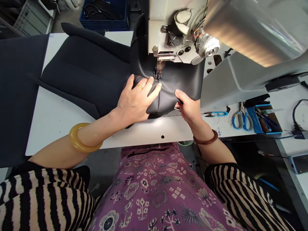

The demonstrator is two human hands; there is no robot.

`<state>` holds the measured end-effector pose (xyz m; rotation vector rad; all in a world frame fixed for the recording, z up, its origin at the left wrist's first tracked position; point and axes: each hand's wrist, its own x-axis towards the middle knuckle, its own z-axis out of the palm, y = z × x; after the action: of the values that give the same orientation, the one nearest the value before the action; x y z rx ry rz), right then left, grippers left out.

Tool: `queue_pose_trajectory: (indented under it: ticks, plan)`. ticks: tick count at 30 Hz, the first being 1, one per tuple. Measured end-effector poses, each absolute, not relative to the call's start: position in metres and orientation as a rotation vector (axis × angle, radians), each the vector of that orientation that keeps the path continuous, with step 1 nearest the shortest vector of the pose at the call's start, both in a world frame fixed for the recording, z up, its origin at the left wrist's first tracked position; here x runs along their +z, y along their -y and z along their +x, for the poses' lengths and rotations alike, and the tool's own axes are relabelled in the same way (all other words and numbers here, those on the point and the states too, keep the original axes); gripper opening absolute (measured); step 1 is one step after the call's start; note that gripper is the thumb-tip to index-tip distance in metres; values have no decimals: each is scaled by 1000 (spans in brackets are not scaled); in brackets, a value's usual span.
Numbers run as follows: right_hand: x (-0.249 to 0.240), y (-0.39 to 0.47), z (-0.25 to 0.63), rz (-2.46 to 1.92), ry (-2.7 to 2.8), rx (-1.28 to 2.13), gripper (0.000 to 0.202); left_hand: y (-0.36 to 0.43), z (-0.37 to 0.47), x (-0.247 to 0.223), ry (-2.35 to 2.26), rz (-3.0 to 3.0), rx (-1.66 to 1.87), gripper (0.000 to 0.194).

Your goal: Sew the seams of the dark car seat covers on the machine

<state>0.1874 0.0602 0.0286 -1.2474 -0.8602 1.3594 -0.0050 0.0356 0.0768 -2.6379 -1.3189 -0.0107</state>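
Note:
A black seat cover point(89, 67), part matte fabric and part smooth leather-like panel, lies across the white table under a sewing machine point(158, 32). The presser foot point(158, 73) stands at a seam in the smooth part. My left hand point(137, 98) rests on the cover with fingers spread, just left of and below the foot, and a ring on one finger. On the right, my right hand point(187, 104) pinches the cover's near edge between thumb and curled fingers. The fingertips beneath the edge are partly hidden.
Thread snips point(218, 114), blue-handled scissors point(242, 120) and a blue tool box point(264, 118) lie to the right. The machine's grey body point(231, 77) rises at the right. A blue crate point(104, 24) holding dark pieces stands behind the table. A phone point(299, 163) sits far right.

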Motion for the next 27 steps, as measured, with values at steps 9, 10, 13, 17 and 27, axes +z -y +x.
queue_pose_trajectory:
  ticks: [9, 10, 13, 17, 27]
  plan:
    - [31, -74, 187, -1247, 853, 1384, 29, -43, -4, 81, 1324, -2651, 48, 72]
    - [31, -75, 187, -1250, 846, 1386, 28, -44, -6, 80, 1312, -2663, 35, 72]
    - [30, -77, 187, -1251, 827, 1390, 26, -46, -11, 76, 1285, -2704, -61, 76]
    - [28, -78, 189, -1231, 810, 1431, 24, -48, -16, 71, 1306, -2765, -194, 74]
    - [36, -86, 188, -1301, 744, 1452, 19, -52, -16, 71, 1299, -2734, -222, 71]
